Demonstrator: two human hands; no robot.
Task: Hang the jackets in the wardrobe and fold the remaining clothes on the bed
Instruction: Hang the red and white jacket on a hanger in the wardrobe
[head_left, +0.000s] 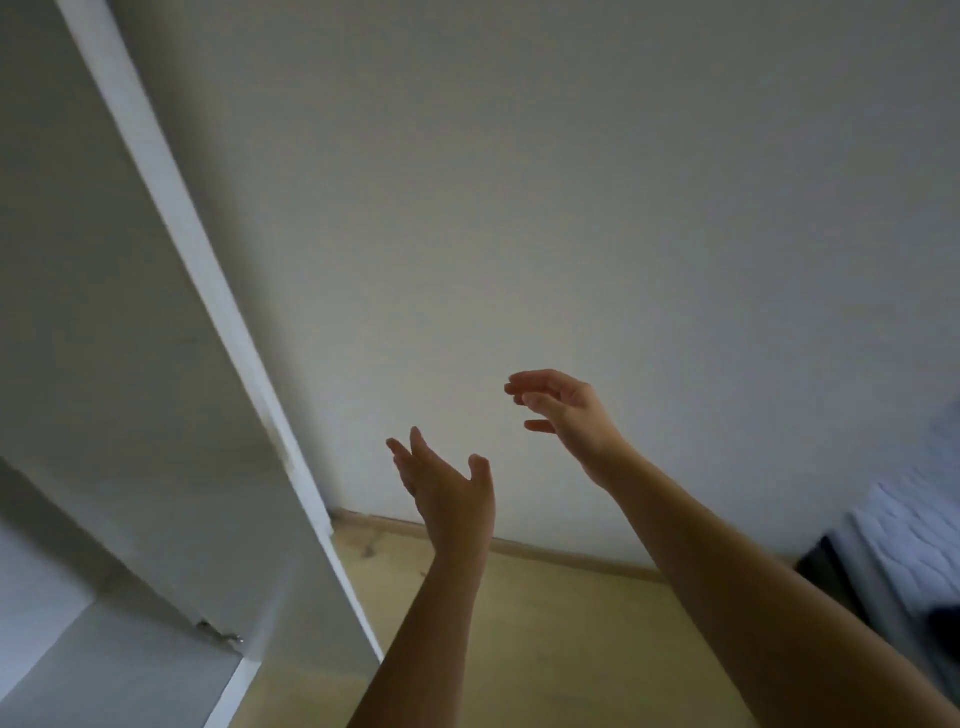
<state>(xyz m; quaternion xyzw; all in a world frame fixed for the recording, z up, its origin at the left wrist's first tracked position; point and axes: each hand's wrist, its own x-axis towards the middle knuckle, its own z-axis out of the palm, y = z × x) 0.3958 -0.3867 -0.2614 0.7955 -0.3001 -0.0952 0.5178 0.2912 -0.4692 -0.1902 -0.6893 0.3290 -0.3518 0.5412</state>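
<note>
The white wardrobe (130, 364) fills the left of the head view, its door (218, 291) swung open and its inside bare where it shows. My left hand (447, 488) is raised in front of the wall, just right of the door's edge, fingers straight and holding nothing. Higher and to the right, my right hand (566, 410) hangs in the air with loosely curved fingers, also empty. A corner of the bed (914, 530) with white quilted bedding shows at the right edge. No jacket or other clothing is visible.
A plain white wall (571, 182) stands straight ahead, with a wooden skirting board (561, 551) along a light wood floor (545, 649). A dark bed frame (831, 577) lies under the bedding at the right.
</note>
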